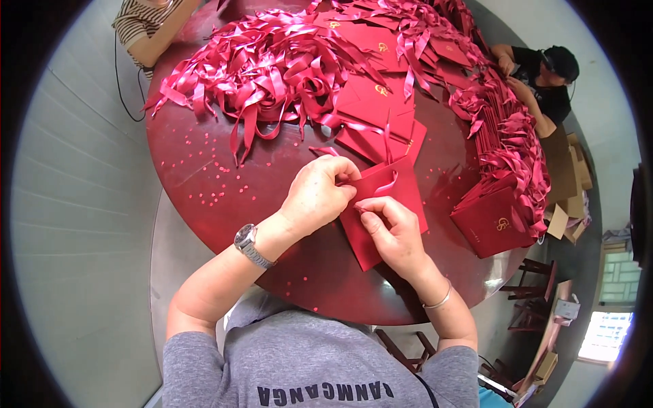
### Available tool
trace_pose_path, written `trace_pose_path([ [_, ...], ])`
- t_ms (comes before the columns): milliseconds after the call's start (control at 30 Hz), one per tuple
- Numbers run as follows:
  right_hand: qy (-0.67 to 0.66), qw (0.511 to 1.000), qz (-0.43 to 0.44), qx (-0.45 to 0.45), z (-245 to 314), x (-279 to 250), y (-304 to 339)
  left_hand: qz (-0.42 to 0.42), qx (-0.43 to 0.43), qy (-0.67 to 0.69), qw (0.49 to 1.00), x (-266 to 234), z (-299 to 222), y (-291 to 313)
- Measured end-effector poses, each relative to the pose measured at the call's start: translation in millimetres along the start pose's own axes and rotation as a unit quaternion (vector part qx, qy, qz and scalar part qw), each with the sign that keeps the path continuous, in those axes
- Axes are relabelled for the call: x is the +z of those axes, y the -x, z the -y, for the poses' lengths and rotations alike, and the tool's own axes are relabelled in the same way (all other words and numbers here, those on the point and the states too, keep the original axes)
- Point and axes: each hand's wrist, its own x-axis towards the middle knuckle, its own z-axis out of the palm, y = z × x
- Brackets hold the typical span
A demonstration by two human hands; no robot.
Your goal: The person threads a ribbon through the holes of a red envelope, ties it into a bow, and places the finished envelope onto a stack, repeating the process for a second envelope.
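Note:
A flat red paper bag (pixel 405 197) lies at a slant on the table in front of me. A shiny dark pink ribbon (pixel 386 187) runs over its upper part. My left hand (pixel 321 192) is closed at the bag's left edge, thumb and fingers pinched together on it; the fingertips are partly hidden. Just right of it, over the bag's middle, my right hand (pixel 393 231) pinches a small end of ribbon between thumb and forefinger. Beyond the bag lie more flat red bags (pixel 377 102), overlapping each other.
A big heap of loose ribbons (pixel 265 75) covers the table's far left. A long row of ribboned bags (pixel 493 214) stands along the right. Small red paper dots (pixel 218 183) dot the round table (pixel 224 221). Two other people sit at the far side. Cardboard boxes (pixel 568 183) stand beyond right.

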Motion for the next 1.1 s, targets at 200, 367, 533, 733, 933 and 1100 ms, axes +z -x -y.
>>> trace_pose_path([
  [200, -0.195, 0.966, -0.030, 0.164, -9, 9, 10, 0.084, -0.065, -0.019, 0.994, -6, 1, -1],
  [367, -0.234, 0.964, -0.059, 0.110, -9, 10, 10, 0.067, -0.012, -0.067, 0.995, -5, 5, 3],
  [533, -0.184, 0.975, -0.064, 0.103, -3, 4, 8, 0.174, -0.096, 0.004, 0.980, -20, -9, 2],
  [733, -0.059, 0.994, -0.084, 0.042, -1, 10, 3, 0.170, -0.116, 0.040, 0.978, -21, -2, 4],
  [933, 0.070, 0.993, -0.093, -0.007, 8, 13, -1, 0.188, -0.126, 0.056, 0.972, -24, -1, 4],
  [1100, 0.123, 0.985, -0.108, -0.059, 10, 16, -3, 0.203, -0.149, 0.072, 0.965, -26, -4, 4],
])
